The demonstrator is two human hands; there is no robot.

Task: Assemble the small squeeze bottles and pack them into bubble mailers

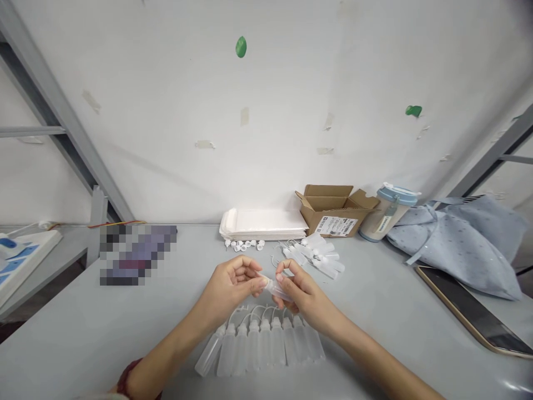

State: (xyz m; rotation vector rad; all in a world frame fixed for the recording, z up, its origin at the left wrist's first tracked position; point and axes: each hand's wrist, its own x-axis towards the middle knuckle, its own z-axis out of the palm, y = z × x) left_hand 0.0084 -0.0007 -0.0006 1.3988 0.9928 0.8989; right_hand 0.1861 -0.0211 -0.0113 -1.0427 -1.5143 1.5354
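Note:
My left hand (236, 282) pinches the top end of a small translucent squeeze bottle (273, 287). Wrapped round the body of that bottle is my right hand (303, 290), its fingers hiding part of it. The bottle lies tilted between the two hands, above the table. Below them, a row of similar squeeze bottles (265, 343) lies side by side, with thin white tubes curving from their tops. Beyond my right hand is a loose pile of more squeeze bottles (318, 254). Several small white caps (249, 244) are scattered beyond my left hand.
A stack of white padded envelopes (266, 223) rests against the wall, beside an open cardboard box (333, 214). Farther right are a blue-lidded cup (385, 214), a light blue cloth bag (462, 239) and a phone (474, 311). A blurred-out item (139, 255) lies on the table's left.

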